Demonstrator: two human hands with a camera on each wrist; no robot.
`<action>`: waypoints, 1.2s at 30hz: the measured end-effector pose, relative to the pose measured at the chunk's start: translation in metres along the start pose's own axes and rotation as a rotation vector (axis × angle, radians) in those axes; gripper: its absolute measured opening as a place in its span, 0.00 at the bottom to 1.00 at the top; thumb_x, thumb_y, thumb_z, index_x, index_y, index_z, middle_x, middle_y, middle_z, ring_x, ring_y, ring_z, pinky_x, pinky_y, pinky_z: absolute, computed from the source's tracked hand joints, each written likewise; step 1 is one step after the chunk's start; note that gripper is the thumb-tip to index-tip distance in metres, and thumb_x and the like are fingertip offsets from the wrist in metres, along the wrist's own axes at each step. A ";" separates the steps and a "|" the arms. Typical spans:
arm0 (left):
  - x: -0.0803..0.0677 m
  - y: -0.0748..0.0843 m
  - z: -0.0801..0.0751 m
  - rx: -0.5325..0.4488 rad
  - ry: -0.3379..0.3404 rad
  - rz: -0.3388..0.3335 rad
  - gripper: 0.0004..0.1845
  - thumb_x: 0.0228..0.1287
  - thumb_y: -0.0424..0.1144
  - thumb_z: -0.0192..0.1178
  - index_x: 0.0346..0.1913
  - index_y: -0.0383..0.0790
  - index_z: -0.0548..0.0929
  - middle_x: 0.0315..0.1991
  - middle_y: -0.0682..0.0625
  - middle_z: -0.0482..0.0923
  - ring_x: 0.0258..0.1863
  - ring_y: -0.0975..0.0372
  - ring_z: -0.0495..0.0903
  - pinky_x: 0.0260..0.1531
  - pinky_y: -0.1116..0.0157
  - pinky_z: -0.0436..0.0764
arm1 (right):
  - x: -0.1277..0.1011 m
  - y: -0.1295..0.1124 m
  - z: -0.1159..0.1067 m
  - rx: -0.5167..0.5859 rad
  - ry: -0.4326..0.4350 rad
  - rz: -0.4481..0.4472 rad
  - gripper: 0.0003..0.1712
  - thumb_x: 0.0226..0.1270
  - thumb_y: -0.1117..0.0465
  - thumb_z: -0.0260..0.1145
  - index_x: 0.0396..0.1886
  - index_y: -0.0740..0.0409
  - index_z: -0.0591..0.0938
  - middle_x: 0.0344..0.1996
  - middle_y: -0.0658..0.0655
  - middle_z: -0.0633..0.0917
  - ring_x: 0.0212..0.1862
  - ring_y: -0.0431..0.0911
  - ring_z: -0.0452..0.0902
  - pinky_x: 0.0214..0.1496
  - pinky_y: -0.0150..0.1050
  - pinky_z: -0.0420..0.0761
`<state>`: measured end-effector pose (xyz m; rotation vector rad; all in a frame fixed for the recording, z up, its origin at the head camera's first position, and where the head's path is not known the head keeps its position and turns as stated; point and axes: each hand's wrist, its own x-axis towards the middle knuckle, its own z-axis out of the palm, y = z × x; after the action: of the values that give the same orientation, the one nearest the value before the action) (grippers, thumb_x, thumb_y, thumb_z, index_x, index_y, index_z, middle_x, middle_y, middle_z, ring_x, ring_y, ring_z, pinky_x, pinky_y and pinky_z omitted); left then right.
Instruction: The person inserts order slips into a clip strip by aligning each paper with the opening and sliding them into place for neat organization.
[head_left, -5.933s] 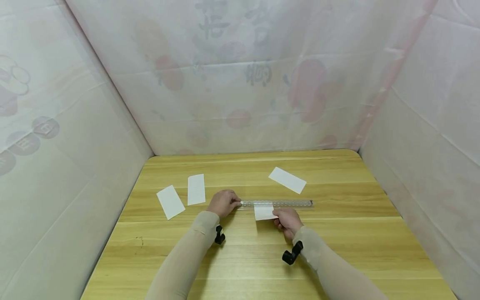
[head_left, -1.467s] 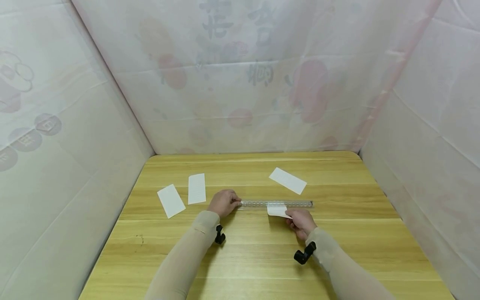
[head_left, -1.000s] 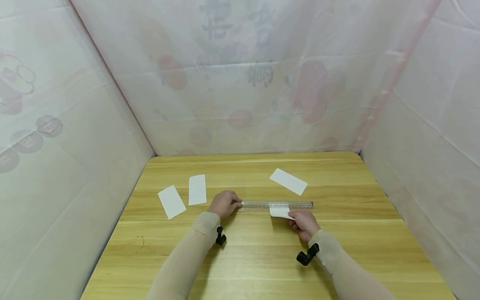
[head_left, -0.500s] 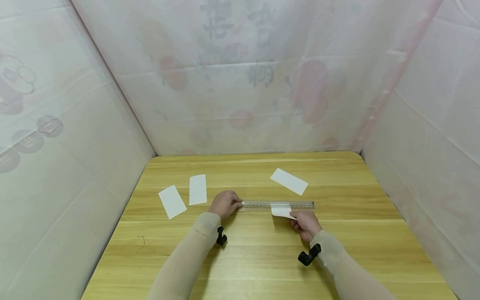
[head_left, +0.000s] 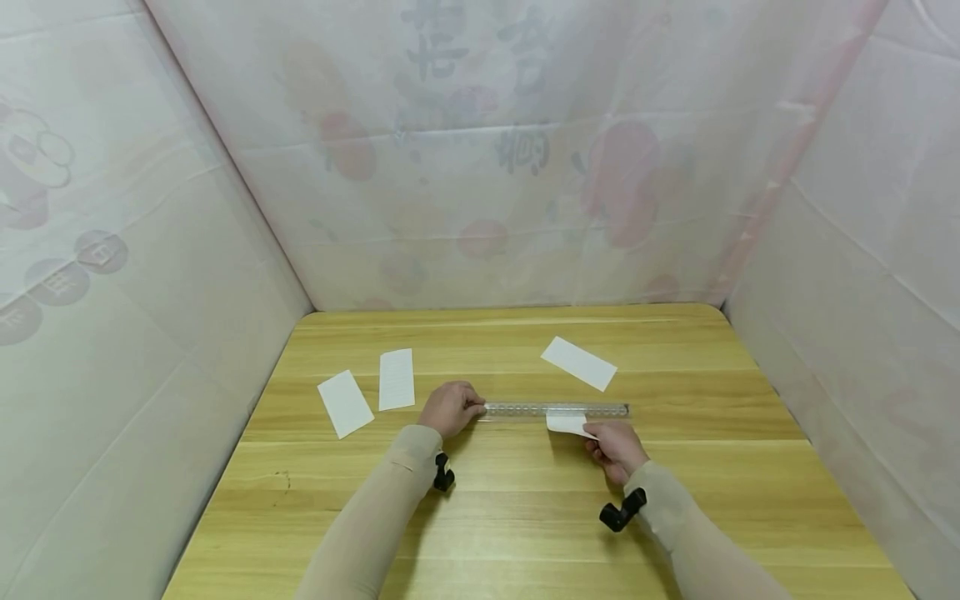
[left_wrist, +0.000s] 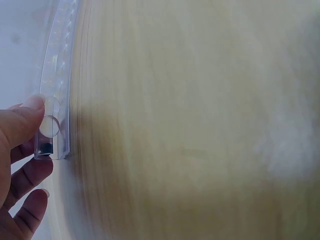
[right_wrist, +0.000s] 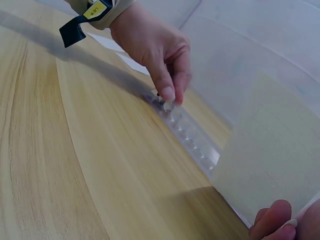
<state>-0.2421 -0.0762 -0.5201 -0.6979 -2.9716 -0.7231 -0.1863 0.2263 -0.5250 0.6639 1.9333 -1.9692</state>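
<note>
Here the right hand (head_left: 617,450) pinches a slip of paper (head_left: 570,423) by its near corner; the slip's far edge is tucked under the ruler (head_left: 553,409), so that part is hidden. The left hand (head_left: 448,407) presses fingertips (left_wrist: 31,107) on the ruler's left end. The clear ruler lies flat on the table (head_left: 525,517), running left to right between both grips. The left wrist view is blurred.

Clear ruler (head_left: 553,409), white paper slips (head_left: 578,362), light yellow wood-grain table (head_left: 495,517), beige sleeves (head_left: 360,533)
</note>
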 end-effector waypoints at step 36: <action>0.000 0.000 0.000 0.007 0.004 0.006 0.07 0.61 0.44 0.67 0.40 0.49 0.90 0.37 0.59 0.82 0.38 0.64 0.80 0.44 0.64 0.79 | -0.001 -0.003 -0.021 0.021 -0.007 -0.004 0.16 0.71 0.65 0.55 0.52 0.74 0.70 0.26 0.54 0.77 0.26 0.40 0.70 0.25 0.28 0.69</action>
<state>-0.2421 -0.0760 -0.5198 -0.7031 -2.9657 -0.7129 -0.1851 0.2468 -0.5215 0.6579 1.9136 -1.9945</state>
